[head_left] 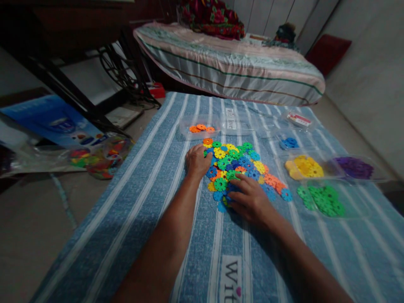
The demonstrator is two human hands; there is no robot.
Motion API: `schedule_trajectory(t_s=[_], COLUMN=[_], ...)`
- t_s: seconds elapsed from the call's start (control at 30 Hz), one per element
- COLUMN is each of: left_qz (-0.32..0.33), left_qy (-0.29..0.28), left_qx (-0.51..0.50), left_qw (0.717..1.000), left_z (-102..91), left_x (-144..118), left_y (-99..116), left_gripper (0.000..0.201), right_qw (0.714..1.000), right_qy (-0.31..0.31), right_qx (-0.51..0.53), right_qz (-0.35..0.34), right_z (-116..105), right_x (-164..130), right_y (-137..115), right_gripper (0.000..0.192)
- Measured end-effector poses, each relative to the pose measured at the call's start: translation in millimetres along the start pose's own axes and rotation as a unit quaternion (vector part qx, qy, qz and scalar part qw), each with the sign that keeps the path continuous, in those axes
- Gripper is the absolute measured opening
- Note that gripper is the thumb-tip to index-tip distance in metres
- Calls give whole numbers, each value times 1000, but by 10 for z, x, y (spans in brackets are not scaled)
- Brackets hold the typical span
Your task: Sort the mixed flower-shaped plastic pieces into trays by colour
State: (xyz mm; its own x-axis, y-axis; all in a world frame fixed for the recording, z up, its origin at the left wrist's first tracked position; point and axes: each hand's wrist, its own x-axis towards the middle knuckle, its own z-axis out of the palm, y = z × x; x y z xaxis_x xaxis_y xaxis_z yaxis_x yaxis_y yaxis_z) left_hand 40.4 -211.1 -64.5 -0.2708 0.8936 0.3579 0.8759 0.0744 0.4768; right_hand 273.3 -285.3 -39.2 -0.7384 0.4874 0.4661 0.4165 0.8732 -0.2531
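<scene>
- Head view: a blue striped mat point(151, 185) covers the floor before a bed point(233, 67).
- Clear trays hold sorted orange pieces point(199, 128), blue pieces point(288, 143), yellow pieces point(304, 167), purple pieces point(353, 167) and green pieces point(322, 200).
- A large mixed pile point(240, 168) is left unsorted.
- The left hand point(197, 160) lies loosely curled on the pile's edge; the right hand point(249, 198) pinches among pieces, what it grips hidden.

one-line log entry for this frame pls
left hand: on pile edge | right hand: on mixed disc pile | trays: orange, yellow, green | surface: striped mat
</scene>
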Motion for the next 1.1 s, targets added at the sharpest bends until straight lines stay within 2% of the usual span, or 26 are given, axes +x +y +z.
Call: schedule_trajectory(t_s=[0.07,0.13,0.27,0.4,0.53,0.7,0.93,1.1], left_qz=[0,-3,-4,0,1,0,0,2], left_qy=[0,1,0,6,5,1,2,4], left_qx=[-2,-3,-5,-3,-1,3,2,1], left_qw=[1000,1000,1000,1000,1000,1000,1000,1000], left_z=[-3,-6,-8,3,10,4,11,12], left_x=[-1,-3,-7,-7,-4,-3,-3,-7], left_y=[3,11,23,16,8,11,6,4], left_gripper=[14,14,14,13,12,14,12,13], right_qw=[999,998,998,998,998,999,996,996], right_qy=[-49,-63,-43,-29,-17,-35,-55,-76], right_qx=[-11,-27,-37,-36,-18,-17,-57,-30], right_qz=[-9,-3,12,40,56,4,48,27], right_z=[50,59,53,43,8,28,5,-63], right_x=[39,45,-11,-90,-96,-22,-70,-21], right_y=[-79,-87,2,100,76,-45,27,-60], right_gripper=[14,16,9,15,14,13,14,11])
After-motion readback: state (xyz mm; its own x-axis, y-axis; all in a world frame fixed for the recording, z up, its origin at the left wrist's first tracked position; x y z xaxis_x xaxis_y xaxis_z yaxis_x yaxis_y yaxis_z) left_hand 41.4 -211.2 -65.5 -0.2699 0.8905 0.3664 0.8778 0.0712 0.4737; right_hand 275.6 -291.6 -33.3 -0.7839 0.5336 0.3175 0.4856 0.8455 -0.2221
